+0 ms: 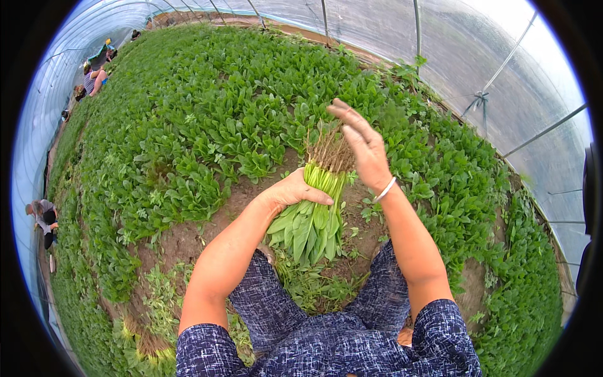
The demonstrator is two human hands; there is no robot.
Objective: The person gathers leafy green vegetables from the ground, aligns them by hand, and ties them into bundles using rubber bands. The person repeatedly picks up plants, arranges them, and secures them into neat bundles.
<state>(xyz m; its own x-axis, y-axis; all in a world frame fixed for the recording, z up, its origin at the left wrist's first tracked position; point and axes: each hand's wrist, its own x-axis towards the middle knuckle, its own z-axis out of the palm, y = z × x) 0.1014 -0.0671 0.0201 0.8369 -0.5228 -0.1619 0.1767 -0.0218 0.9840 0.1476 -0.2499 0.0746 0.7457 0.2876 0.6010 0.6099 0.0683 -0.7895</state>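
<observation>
My left hand [301,189] grips a thick bunch of leafy greens, likely spinach [308,226], around its pale stems. The leaves hang toward me, and the tangled brown roots [330,148] point away. Beside the roots, on their right, my right hand [360,146] is raised with its fingers extended and holds nothing. A pale bangle circles that wrist. Whether the right palm touches the root tips cannot be made out. Below the bunch, loose leaves and stems [315,282] lie on the soil between my knees.
Dense rows of green plants [235,103] grow ahead and on both sides. Pulled bunches with roots [150,344] lie at lower left. A plastic greenhouse wall [461,56] with metal hoops curves along the right. Another person [44,217] crouches at far left; others sit farther back.
</observation>
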